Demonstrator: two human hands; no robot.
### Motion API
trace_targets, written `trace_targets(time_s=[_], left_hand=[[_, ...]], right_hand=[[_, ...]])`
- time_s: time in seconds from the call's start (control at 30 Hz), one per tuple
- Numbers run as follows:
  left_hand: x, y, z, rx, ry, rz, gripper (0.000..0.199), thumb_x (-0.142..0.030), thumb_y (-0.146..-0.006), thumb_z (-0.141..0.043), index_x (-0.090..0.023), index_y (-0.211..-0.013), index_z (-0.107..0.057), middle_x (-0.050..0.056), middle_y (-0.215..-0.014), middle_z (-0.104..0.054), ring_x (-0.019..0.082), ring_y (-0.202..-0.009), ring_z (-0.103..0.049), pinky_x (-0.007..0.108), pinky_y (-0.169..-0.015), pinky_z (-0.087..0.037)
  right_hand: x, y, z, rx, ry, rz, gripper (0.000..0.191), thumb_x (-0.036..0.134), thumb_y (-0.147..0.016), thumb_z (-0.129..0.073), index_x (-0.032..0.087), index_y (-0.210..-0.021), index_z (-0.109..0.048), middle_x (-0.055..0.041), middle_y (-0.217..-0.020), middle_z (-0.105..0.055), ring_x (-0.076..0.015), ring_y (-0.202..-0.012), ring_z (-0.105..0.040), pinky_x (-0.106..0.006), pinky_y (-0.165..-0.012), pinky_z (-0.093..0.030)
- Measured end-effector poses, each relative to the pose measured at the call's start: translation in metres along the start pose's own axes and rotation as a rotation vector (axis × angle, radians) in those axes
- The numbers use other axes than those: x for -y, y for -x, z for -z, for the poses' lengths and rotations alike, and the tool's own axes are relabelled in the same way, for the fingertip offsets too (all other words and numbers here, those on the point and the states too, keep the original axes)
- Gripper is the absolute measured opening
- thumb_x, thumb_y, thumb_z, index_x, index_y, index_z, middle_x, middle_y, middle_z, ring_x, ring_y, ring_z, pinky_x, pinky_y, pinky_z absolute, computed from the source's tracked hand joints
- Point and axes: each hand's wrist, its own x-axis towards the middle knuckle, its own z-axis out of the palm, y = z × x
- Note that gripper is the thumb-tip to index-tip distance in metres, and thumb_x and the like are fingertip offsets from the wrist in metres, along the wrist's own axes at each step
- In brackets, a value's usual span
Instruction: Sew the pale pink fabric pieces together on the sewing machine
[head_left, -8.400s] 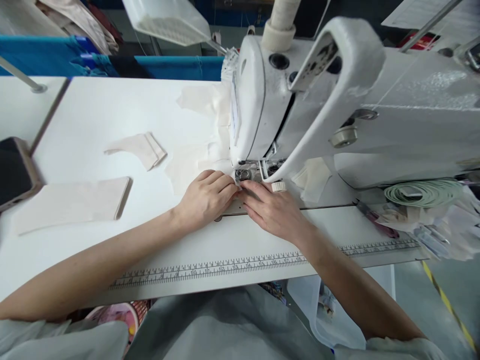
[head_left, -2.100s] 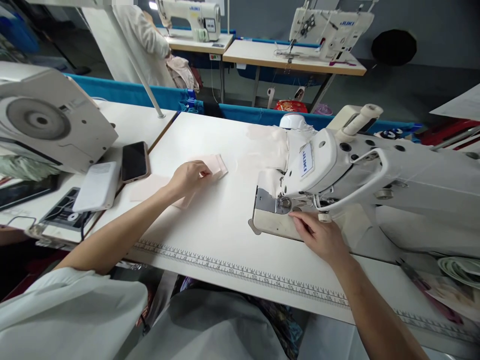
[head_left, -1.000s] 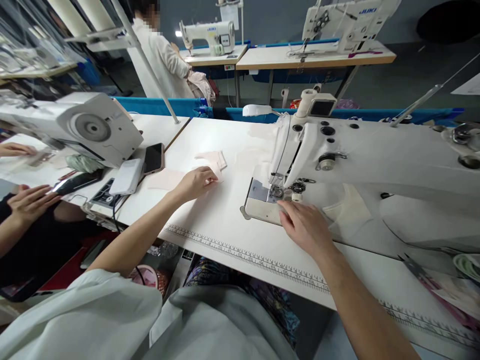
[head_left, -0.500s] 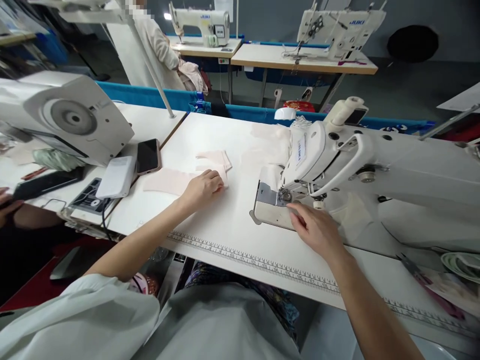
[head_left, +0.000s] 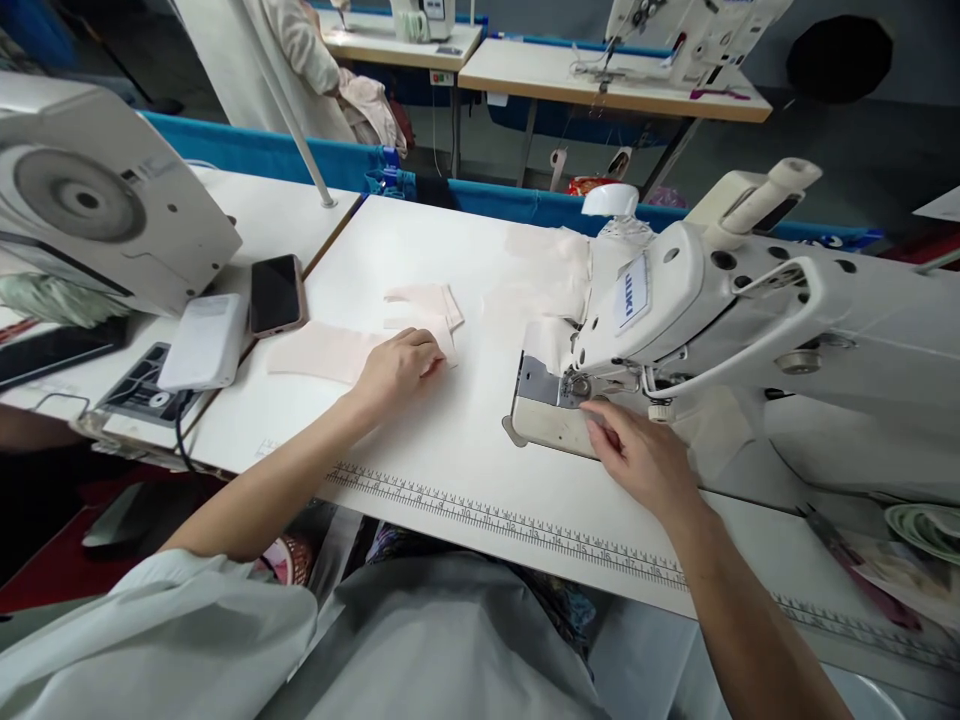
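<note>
My left hand (head_left: 401,368) rests on pale pink cut fabric pieces (head_left: 322,352) on the white table, its fingers curled together at their right end; what the fingertips hold is too small to tell. A smaller pale piece (head_left: 421,298) lies just behind it. My right hand (head_left: 637,450) is beside the needle area of a white sewing machine (head_left: 675,290), thumb and forefinger close together near the presser foot; anything between them is hidden. White fabric (head_left: 549,343) lies at the left of the machine's needle plate (head_left: 537,382), and more pale fabric (head_left: 551,270) spreads behind.
A phone (head_left: 276,295) and a white power bank (head_left: 204,342) lie at the left, near another machine (head_left: 112,200). A ruler strip (head_left: 510,523) runs along the front edge. Snips (head_left: 855,565) lie at the right. A person in pale clothing (head_left: 296,50) is beyond the blue cloth trough.
The view has tilted down and come a little closer. Both hands stay at nearly the same places, the left on the fabric and the right by the needle area.
</note>
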Motion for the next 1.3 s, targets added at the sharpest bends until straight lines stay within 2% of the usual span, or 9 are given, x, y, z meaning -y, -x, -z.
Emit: trace_targets(time_s=[0.1,0.27,0.47,0.63,0.8,1.1,1.3], left_hand=[[-0.005,0.002,0.002,0.031,-0.054,-0.026,0.023,-0.028,-0.093,-0.05,-0.018,-0.081,-0.067,0.007,-0.092,-0.07,0.021,-0.085,-0.062,0.031,-0.057,-0.047],[-0.017,0.004,0.003,0.073,-0.172,-0.01,0.032,-0.02,-0.097,-0.039,-0.016,-0.082,-0.067,0.01,-0.092,-0.07,0.023,-0.084,-0.062,0.033,-0.054,-0.045],[-0.015,0.006,0.003,0.033,-0.15,0.019,0.028,-0.018,-0.095,-0.044,-0.016,-0.081,-0.068,0.008,-0.091,-0.071,0.022,-0.082,-0.062,0.03,-0.049,-0.04],[-0.015,0.008,0.006,0.03,-0.171,-0.065,0.024,-0.025,-0.095,-0.05,-0.016,-0.081,-0.068,0.007,-0.093,-0.071,0.021,-0.083,-0.062,0.028,-0.047,-0.036],[-0.024,0.007,0.008,0.089,-0.319,-0.135,0.033,-0.015,-0.097,-0.04,-0.014,-0.079,-0.066,0.009,-0.083,-0.068,0.02,-0.076,-0.06,0.03,-0.054,-0.04],[-0.019,0.011,0.007,0.042,-0.18,-0.046,0.028,-0.017,-0.091,-0.044,-0.016,-0.076,-0.067,0.007,-0.09,-0.073,0.02,-0.08,-0.063,0.028,-0.048,-0.035],[-0.01,0.007,0.009,0.035,0.006,0.056,0.026,-0.021,-0.085,-0.046,-0.017,-0.074,-0.069,0.006,-0.09,-0.073,0.017,-0.074,-0.064,0.027,-0.053,-0.043]], right_hand=[[0.0,0.0,0.0,0.004,-0.001,0.005,0.026,0.026,-0.095,-0.045,0.019,-0.109,-0.066,-0.0016,-0.075,-0.074,-0.0167,-0.06,-0.064,-0.029,-0.06,-0.037],[0.0,0.001,0.002,0.031,-0.013,-0.018,0.029,0.028,-0.096,-0.043,0.02,-0.112,-0.066,-0.0016,-0.074,-0.073,-0.0165,-0.06,-0.063,-0.029,-0.062,-0.037],[-0.001,0.002,0.0,0.053,-0.01,-0.037,0.03,0.028,-0.096,-0.044,0.021,-0.113,-0.066,-0.0021,-0.073,-0.072,-0.0173,-0.061,-0.063,-0.029,-0.064,-0.038],[0.0,0.002,0.0,0.019,-0.006,-0.027,0.029,0.028,-0.095,-0.044,0.02,-0.112,-0.067,-0.0009,-0.071,-0.071,-0.016,-0.059,-0.062,-0.029,-0.063,-0.038],[0.001,0.002,0.0,-0.001,0.003,-0.019,0.028,0.027,-0.095,-0.045,0.019,-0.11,-0.067,0.0005,-0.065,-0.068,-0.0164,-0.057,-0.061,-0.029,-0.062,-0.038],[0.001,0.002,0.0,0.027,0.006,-0.031,0.027,0.027,-0.094,-0.046,0.02,-0.111,-0.066,-0.0002,-0.069,-0.07,-0.018,-0.061,-0.063,-0.029,-0.063,-0.038],[0.002,0.002,0.001,0.036,0.003,-0.012,0.027,0.026,-0.095,-0.045,0.019,-0.112,-0.065,-0.001,-0.072,-0.071,-0.0186,-0.062,-0.064,-0.032,-0.066,-0.039]])
